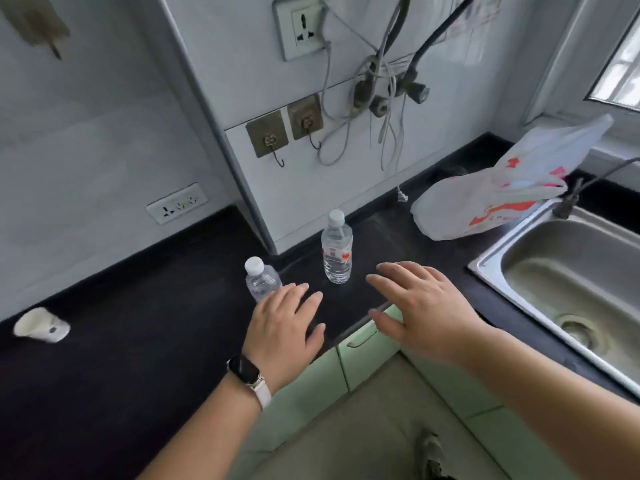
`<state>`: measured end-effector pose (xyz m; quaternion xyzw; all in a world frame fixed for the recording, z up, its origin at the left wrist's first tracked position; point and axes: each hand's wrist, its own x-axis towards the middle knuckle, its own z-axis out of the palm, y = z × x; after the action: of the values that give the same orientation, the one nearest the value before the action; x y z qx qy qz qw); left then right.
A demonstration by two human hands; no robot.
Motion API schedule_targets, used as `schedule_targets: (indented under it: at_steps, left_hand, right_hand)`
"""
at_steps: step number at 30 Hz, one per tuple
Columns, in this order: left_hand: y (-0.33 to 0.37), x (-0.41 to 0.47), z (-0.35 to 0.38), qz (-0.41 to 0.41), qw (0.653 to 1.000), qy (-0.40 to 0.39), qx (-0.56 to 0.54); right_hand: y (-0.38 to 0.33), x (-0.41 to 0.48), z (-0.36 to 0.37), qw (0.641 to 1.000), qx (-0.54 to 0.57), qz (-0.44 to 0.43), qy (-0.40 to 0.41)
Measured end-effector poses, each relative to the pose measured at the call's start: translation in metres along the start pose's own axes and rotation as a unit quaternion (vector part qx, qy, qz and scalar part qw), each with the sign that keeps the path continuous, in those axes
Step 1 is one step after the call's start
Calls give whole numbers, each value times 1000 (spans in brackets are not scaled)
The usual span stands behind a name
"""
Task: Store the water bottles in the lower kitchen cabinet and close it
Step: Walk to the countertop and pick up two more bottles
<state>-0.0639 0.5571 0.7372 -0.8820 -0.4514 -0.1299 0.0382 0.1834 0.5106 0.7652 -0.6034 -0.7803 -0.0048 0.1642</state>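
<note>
Standing upright on the black counter, two water bottles face left hand and right hand, both spread, empty.

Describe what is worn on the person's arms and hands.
Both forearms are bare, with no sleeves in view. The left hand has a watch at its wrist: a dark, rounded rectangular face on a white strap. The right hand wears nothing: no ring, glove or band shows.

Illegible red print on water bottle and plastic bag
</note>
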Motion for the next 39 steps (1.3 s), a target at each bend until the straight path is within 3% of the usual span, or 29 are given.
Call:
schedule_targets:
  at_steps: [4, 7, 12, 18, 20, 23, 32, 39]
  left_hand:
    - [10, 8, 20, -131, 990, -28, -36]
    - [21, 2, 38, -246, 965, -16, -91]
    - [21, -17, 57, -425, 887, 8, -180]
    - [-13, -16, 83, -543, 778, 80, -305]
    - [-25, -14, 91, -554, 753, 93, -343]
    - [-45, -7, 103, -531, 741, 99, -399]
    - [-91, 9, 121, -432, 749, 90, -495]
    - [-94, 9, 121, -435, 742, 83, -503]
  right_hand:
    - [38, 23, 16, 998, 60, -11, -13]
    - [59, 37, 31, 993, 102, -12, -50]
    - [70, 59, 56, 976, 184, 17, -117]
    - [77, 94, 89, 936, 300, 115, -141]
    - [79, 102, 98, 915, 338, 167, -142]
    - [83, 117, 111, 898, 355, 208, -156]
    - [94, 158, 133, 899, 339, 192, -201]
    - [105, 171, 145, 884, 351, 164, -260]
